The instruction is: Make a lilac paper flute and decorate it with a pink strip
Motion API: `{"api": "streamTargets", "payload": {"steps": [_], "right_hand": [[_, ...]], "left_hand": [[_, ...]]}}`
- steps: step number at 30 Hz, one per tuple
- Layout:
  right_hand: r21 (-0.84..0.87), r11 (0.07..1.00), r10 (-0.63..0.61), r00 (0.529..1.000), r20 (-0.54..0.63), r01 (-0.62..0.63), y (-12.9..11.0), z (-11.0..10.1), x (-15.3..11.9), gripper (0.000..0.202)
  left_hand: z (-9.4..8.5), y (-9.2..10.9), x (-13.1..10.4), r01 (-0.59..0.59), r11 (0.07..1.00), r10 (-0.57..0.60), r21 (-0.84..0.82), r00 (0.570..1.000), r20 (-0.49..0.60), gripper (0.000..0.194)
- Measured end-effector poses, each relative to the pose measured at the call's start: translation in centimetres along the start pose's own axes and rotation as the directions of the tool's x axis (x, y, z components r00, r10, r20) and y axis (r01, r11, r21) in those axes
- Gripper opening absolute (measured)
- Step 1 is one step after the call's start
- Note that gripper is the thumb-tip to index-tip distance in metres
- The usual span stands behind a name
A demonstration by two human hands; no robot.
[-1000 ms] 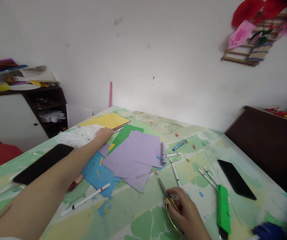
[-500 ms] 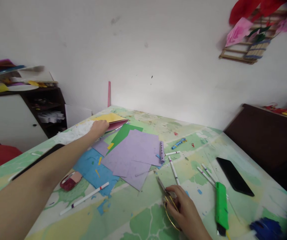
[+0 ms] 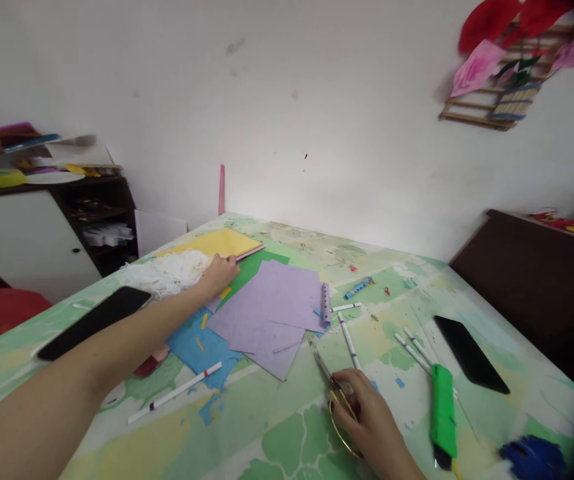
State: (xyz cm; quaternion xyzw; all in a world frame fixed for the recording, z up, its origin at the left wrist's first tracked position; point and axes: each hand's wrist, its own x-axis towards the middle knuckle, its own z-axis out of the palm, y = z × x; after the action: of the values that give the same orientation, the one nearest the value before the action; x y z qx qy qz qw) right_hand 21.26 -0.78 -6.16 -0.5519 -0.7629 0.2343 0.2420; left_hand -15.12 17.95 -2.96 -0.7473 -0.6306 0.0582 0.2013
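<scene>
At the front, my right hand [image 3: 367,417] is closed around a pair of scissors [image 3: 345,412] with gold handles, its blades pointing away and low over the tablecloth. My left hand [image 3: 221,272] reaches far across to the paper pile, fingers curled down at the edge of a yellow sheet [image 3: 224,239] and a green sheet [image 3: 251,272]; what the fingers grip is hidden. Just left of it lies a heap of white shredded strands [image 3: 167,272]. Overlapping purple sheets [image 3: 287,293] and a blue sheet [image 3: 201,347] spread nearer to me.
White markers [image 3: 187,387] and paper scraps lie scattered on the patterned tablecloth [image 3: 287,440]. At right are a black phone [image 3: 471,353], a green box cutter [image 3: 443,410] and a dark blue object [image 3: 531,457]. Another black device [image 3: 97,320] lies beside my left forearm.
My left hand has moved right and toward me from the yellow sheet's raised edge, and that sheet now lies lower. My right hand keeps its hold on the scissors.
</scene>
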Motion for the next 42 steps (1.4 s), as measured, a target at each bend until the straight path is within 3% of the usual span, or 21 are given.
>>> {"api": "streamTargets", "payload": {"steps": [12,23,28,34,42], "right_hand": [[0.001,1.000,-0.016,1.000,-0.014,0.016,-0.2,-0.1,-0.1,0.023],[-0.008,0.999,-0.041,0.998,-0.041,0.041,-0.2,-0.1,-0.1,0.022],[-0.037,0.999,0.018,0.999,-0.037,-0.019,-0.2,-0.3,0.0,0.026],[-0.137,0.990,0.010,0.995,-0.101,-0.024,0.1,-0.4,-0.3,0.020],[-0.277,0.961,-0.054,0.984,-0.168,0.006,1.2,-0.9,-0.2,0.019]], "left_hand": [[-0.6,3.6,-0.4,-0.017,0.999,0.018,-0.030,1.000,0.011,0.025],[-3.5,9.1,-2.2,-0.112,0.990,0.106,-0.090,0.992,-0.062,0.021],[-5.6,12.0,-3.3,-0.155,0.977,0.150,-0.144,0.988,-0.046,0.019],[-8.6,14.6,-6.0,-0.193,0.961,0.192,-0.197,0.981,-0.027,0.022],[-12.5,16.2,-12.1,-0.223,0.946,0.225,-0.235,0.974,-0.022,0.023]]}}
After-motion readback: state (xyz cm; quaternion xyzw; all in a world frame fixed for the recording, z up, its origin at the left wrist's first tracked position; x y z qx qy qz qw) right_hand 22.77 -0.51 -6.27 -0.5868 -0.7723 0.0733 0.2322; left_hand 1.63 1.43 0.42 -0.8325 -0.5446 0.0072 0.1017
